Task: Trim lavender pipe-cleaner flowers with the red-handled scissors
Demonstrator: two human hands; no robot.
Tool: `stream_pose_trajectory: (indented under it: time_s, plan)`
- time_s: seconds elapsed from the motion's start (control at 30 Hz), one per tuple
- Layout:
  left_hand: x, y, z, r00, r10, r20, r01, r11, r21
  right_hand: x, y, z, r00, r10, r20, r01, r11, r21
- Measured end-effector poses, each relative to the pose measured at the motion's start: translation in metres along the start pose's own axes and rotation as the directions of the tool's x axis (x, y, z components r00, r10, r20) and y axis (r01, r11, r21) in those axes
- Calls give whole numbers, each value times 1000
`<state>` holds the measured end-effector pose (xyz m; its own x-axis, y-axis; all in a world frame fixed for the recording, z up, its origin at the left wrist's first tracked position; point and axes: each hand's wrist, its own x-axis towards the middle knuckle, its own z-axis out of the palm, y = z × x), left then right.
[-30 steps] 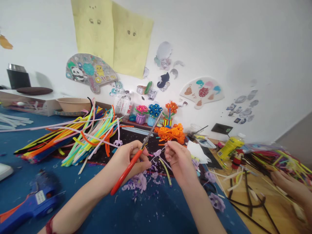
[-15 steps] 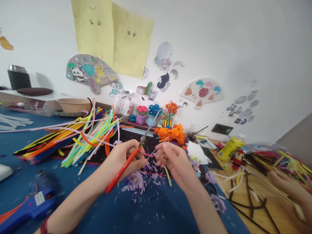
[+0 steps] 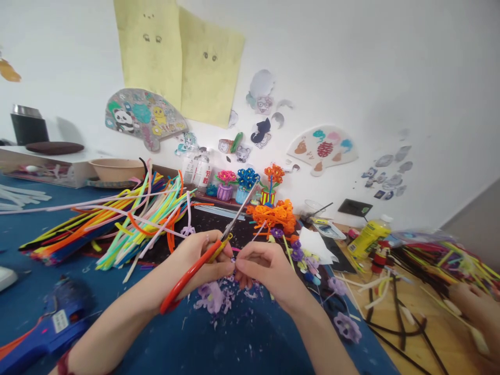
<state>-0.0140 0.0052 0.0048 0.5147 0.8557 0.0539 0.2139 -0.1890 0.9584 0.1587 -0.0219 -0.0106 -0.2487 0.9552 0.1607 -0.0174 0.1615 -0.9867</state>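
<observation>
At the back of the desk, by the wall, a beige bowl sits, and from this angle there's no seeing what's inside it. To its right, three little pots in a row, each with a pipe-cleaner flower standing in it: pink, then blue, then orange. Two clear bottles stand just behind them. Over on the right a yellow bottle leans over among loose sticks.

Now the middle, close in. The left hand is closed round the scissors, gripping them mid-length. Their long axis runs on a slant: orange handles low and to the left, below the wrist, and slim metal blades pointing up and right toward the pots. The blades look closed together, or very nearly. The right hand is curled right beside the left, knuckles almost touching, fingertips pinched on a tiny pinkish bit that is mostly hidden between the two hands.

Under the hands, purple scraps litter the blue desk. A big fan of coloured pipe cleaners spreads out on the left, an orange bunch lies behind the hands, and a blue glue gun lies at the near left. At the far right edge another person's hand rests on the wood
</observation>
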Motion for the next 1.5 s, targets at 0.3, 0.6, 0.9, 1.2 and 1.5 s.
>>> stream_pose_trajectory:
  time_s: [0.3,0.6,0.9,1.2,1.5]
  plan:
    - [1,-5,6,933,139,-331,37,880,474,5,6,-5,954,-114,-278,128,991,32]
    - [-18,4,24,799,419,-430,-3,719,695,8,5,-12,796,-303,-524,277,952,-129]
    - [-18,1,42,930,269,-249,47,586,809,6,6,-16,674,-381,-634,309,924,-226]
    - [-13,2,31,960,170,-222,107,511,853,3,6,-27,771,-448,-452,382,894,-235]
    - [-11,3,15,967,215,-136,28,443,896,4,3,-34,860,-421,-290,353,899,-258]
